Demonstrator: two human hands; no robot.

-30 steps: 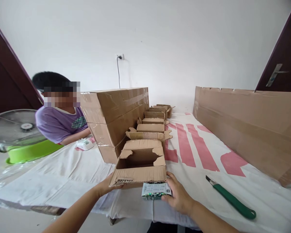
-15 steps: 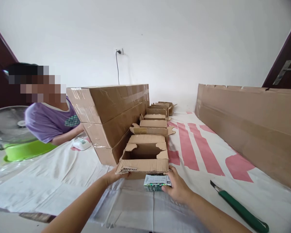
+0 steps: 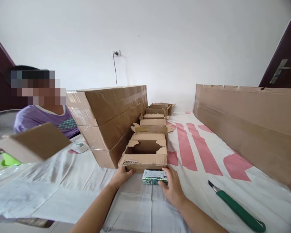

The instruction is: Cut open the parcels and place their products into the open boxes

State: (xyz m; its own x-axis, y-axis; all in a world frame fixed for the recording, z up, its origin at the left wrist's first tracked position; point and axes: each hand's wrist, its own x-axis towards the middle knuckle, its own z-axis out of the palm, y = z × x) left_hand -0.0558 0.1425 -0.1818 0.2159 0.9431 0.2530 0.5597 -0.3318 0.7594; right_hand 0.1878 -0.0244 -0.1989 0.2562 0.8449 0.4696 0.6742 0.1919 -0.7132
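An open cardboard box stands in front of me, flaps folded outward and its inside in shadow. My left hand grips its near left corner, thumb along the front side. In my right hand is a small green and white box, held by its right end just in front of the cardboard box. My right fingertips also reach the cardboard box's near right corner. A green utility knife lies to the right with its blade exposed.
Closed, taped cartons are stacked at the left. More open cardboard boxes line up behind the nearest one. A long cardboard panel borders the right side. Across the table, a person in purple has a blurred carton before them.
My left hand has shifted its grip, its thumb now showing along the box front. The small box stays in my right hand. A carton has appeared in front of the other person.
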